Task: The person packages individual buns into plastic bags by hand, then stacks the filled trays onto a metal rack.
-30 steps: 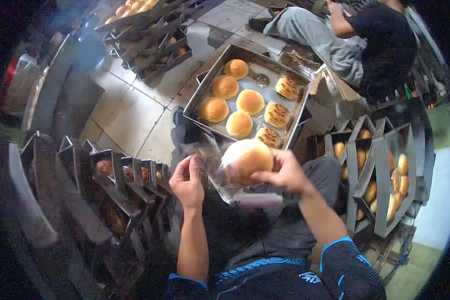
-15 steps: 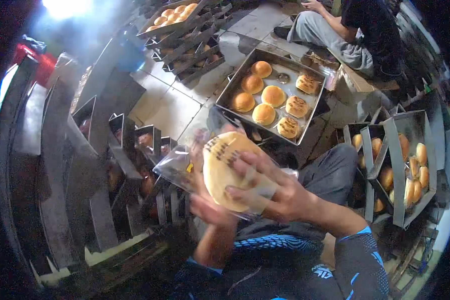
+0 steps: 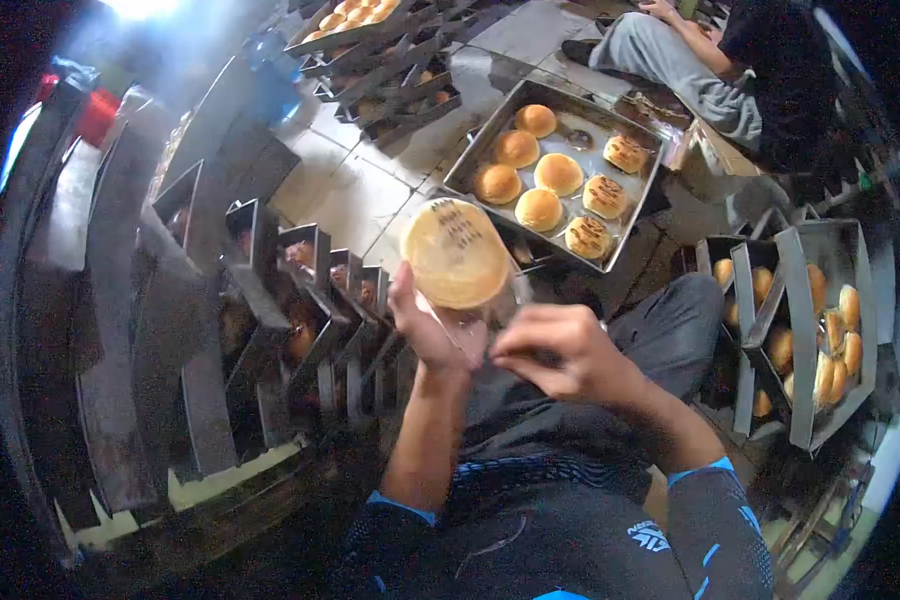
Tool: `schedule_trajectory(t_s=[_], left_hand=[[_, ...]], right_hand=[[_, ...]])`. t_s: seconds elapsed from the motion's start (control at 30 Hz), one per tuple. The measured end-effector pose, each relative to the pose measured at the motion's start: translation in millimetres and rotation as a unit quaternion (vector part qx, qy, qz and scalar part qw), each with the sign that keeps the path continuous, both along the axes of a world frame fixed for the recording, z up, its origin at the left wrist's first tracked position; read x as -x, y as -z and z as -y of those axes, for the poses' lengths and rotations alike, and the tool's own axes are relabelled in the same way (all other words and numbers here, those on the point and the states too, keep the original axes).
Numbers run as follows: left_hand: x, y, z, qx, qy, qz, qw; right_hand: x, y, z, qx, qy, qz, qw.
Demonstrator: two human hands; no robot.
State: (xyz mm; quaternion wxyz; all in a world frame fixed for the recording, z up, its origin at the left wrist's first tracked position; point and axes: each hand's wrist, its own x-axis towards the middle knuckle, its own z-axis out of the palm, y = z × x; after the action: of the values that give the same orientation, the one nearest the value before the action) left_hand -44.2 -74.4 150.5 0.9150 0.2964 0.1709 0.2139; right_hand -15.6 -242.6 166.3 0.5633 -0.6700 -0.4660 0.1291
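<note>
A round flat bun (image 3: 456,252) with dark printed marks near its top lies inside a clear plastic bag (image 3: 470,325). My left hand (image 3: 428,325) holds the bagged bun from below and the left side, its palm turned up. At the lower right end of the bag, my right hand (image 3: 560,350) has thumb and fingers pinched together on the loose plastic. Beyond my hands a metal tray (image 3: 610,262) holds several glossy round buns (image 3: 558,174) and others with dark-striped tops (image 3: 605,196).
Stacked metal trays (image 3: 200,400) stand along the left. More stacked trays (image 3: 802,340) with buns are at the right. Another tray of buns (image 3: 355,18) tops a stack at the back. A seated person (image 3: 660,60) in grey trousers is at the upper right.
My right hand has moved off the bun's face down to the bag's end. The bun has moved up and now faces the camera, resting on my left hand.
</note>
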Motion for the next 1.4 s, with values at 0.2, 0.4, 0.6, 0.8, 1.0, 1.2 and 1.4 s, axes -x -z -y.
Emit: schedule_trajectory(t_s=[0.2, 0.4, 0.6, 0.8, 1.0, 1.2, 1.4], left_hand=[[-10.1, 36.1, -24.1, -0.017, 0.059, 0.064, 0.996], [-8.4, 27.2, 4.9, -0.089, 0.043, -0.047, 0.994], [-16.5, 57.4, -31.6, -0.129, 0.002, -0.068, 0.989], [0.1, 26.7, 16.9, 0.011, 0.082, -0.048, 0.995], [15.6, 84.3, 18.0, -0.356, -0.054, -0.009, 0.933], [33.5, 40.1, -51.6, -0.700, -0.261, 0.041, 0.664], [31.3, 97.7, -92.3, -0.749, -0.212, -0.091, 0.621]], right_hand=[[2.2, -19.1, -7.0, -0.060, -0.280, -0.007, 0.958], [-20.8, 20.7, -20.5, -0.077, -0.070, 0.023, 0.994], [-9.3, -3.6, 3.2, -0.100, -0.435, -0.115, 0.888], [-24.7, 41.6, -4.9, -0.036, 0.241, 0.167, 0.956], [-19.6, 33.3, -19.4, -0.174, 0.306, -0.183, 0.918], [-46.0, -13.4, -21.5, -0.064, 0.245, 0.171, 0.952], [-62.2, 101.7, -69.5, -0.066, 0.206, -0.097, 0.971]])
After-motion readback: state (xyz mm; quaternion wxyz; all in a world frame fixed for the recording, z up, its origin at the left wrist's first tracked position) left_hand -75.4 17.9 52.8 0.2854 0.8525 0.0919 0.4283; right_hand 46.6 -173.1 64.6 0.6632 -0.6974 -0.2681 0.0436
